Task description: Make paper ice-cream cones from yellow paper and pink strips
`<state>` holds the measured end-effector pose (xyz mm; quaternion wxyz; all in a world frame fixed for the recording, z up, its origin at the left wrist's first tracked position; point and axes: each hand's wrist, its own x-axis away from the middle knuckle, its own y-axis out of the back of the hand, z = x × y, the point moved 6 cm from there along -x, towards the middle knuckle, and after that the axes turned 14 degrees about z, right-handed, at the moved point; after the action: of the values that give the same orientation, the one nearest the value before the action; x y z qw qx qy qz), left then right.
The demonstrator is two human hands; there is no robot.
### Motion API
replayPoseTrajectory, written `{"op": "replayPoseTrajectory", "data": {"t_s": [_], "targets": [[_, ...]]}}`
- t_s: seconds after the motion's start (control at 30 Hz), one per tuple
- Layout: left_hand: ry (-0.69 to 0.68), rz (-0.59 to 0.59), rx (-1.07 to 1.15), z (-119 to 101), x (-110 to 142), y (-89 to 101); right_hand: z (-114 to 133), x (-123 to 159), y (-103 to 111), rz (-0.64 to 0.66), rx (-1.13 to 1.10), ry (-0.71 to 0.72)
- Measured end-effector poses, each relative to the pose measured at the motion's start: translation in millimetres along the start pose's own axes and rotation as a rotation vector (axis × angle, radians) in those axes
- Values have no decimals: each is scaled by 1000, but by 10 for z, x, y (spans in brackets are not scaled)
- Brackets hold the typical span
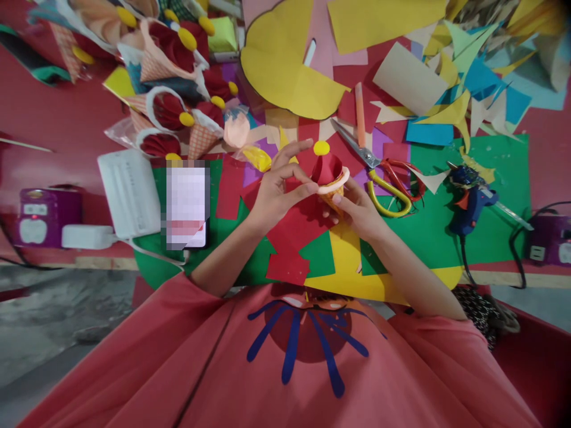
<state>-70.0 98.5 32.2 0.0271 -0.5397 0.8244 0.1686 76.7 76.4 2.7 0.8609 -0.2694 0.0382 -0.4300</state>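
A small paper cone craft (331, 176) with a checked cone, pink rim, folded red paper inside and a yellow ball (321, 147) on top sits between my hands. My right hand (359, 209) grips the cone from below, fingers closed on it. My left hand (279, 187) pinches the cone's rim with thumb and forefinger, its other fingers raised beside the yellow ball. Both hands hover over red, green and yellow paper sheets (312, 244).
Scissors (379, 172) with yellow and red handles lie just right of the craft. A blue glue gun (470, 202) rests further right. Several finished cones (172, 89) pile up at the back left. A phone (187, 199) and white box (129, 193) sit left. Paper scraps (464, 77) cover the back.
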Motion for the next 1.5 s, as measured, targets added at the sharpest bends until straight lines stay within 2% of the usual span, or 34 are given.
{"op": "replayPoseTrajectory", "data": {"t_s": [0.17,0.3,0.53,0.7,0.77,0.87,0.93,0.97,1.03,1.2,1.3,1.5], "targets": [[-16,-40,-127,-56,13,48,15,-1,13,-6,20,34],[-57,-25,-235,-97,12,13,16,3,8,-26,78,41],[8,9,-75,-40,5,-15,25,18,9,-28,97,28],[6,41,-51,-14,-2,-28,-20,16,-29,63,40,-43],[-26,40,-55,-13,-6,-30,-21,14,-33,61,21,-32],[-126,-41,-34,-51,3,13,-12,10,-16,28,28,5],[-234,-101,-81,-132,29,43,-18,6,-9,21,38,6],[-259,-93,-143,-169,35,33,-21,6,-3,16,46,1],[-192,-2,-254,-179,20,-23,-25,10,9,5,69,-9],[-133,53,-342,-186,12,-50,-26,20,15,1,103,-21],[-110,79,-318,-157,2,-53,-31,19,-4,26,83,-18],[-66,59,-182,-126,-3,-30,-35,20,-20,47,28,-17]]}}
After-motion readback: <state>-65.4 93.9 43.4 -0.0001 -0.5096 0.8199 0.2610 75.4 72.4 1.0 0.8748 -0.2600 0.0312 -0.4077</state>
